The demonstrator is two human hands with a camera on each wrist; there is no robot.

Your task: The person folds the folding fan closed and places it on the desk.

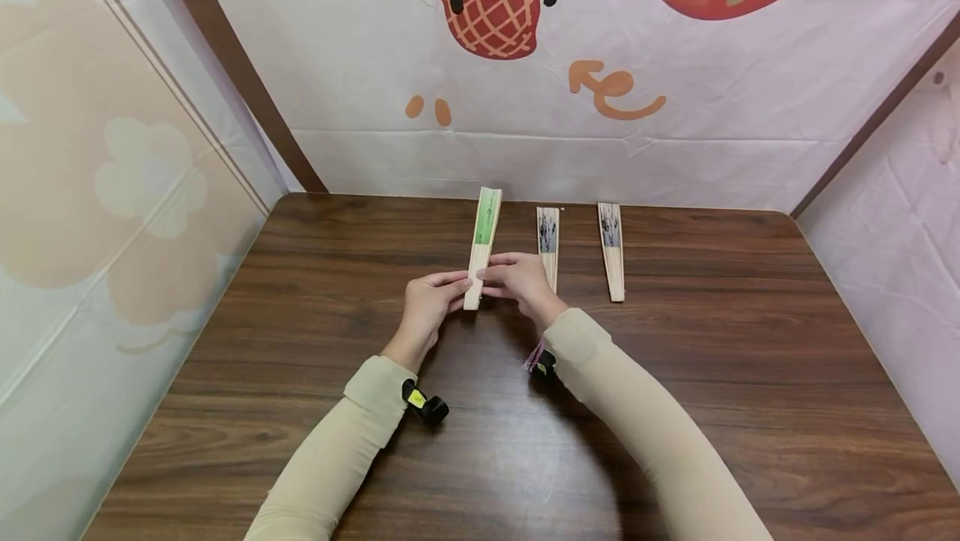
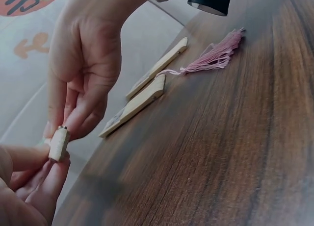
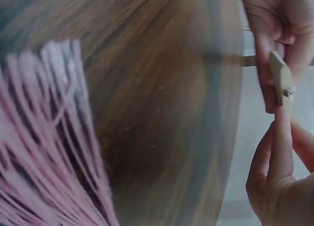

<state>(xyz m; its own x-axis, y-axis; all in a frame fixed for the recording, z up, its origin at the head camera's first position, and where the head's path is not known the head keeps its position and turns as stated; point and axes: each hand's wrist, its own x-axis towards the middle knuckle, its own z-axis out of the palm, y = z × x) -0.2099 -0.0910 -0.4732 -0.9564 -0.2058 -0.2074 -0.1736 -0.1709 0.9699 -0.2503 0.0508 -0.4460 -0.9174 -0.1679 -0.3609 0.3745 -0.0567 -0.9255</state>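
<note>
Between both hands is a folded fan with pale wooden ribs and a green leaf, its leaf end pointing away toward the back wall. My left hand pinches its lower ribs from the left, thumb in front. From the right, my right hand pinches the same ribs just above the pivot end. In the left wrist view the butt of the green fan shows between the fingertips of both hands. The right wrist view shows its metal pivot close to the fingers.
Two more folded fans with grey-patterned leaves lie to the right: a nearer fan, partly behind my right hand, and a farther fan. A pink tassel trails on the brown wooden table. A printed cloth wall stands behind.
</note>
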